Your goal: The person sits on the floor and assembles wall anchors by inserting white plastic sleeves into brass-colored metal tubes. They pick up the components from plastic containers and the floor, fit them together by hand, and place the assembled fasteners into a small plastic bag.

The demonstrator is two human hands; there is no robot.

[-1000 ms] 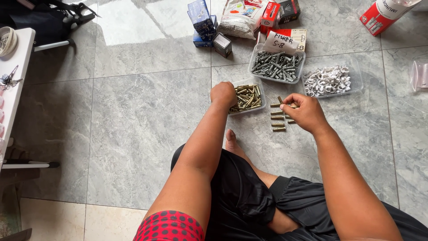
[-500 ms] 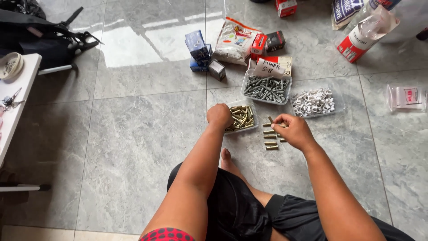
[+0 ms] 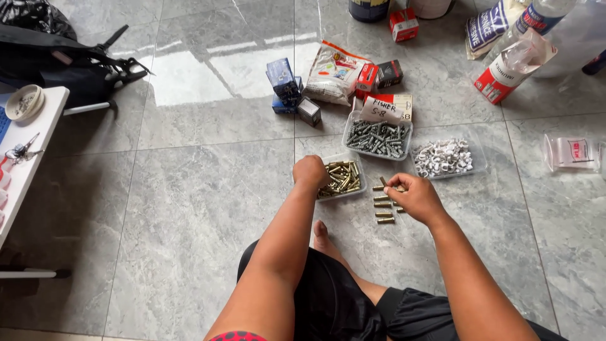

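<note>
On grey floor tiles (image 3: 189, 208), the fisted left hand (image 3: 310, 172) dips into the brass tray (image 3: 341, 179), while the right hand (image 3: 413, 196) pinches a brass piece (image 3: 384, 187); farther trays hold grey screws (image 3: 377, 139) and white clips (image 3: 444, 158).

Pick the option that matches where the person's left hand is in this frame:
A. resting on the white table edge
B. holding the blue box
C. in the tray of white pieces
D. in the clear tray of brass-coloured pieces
D: the left hand sits curled at the edge of the clear tray holding brass-coloured pieces, away from the other containers.
</note>
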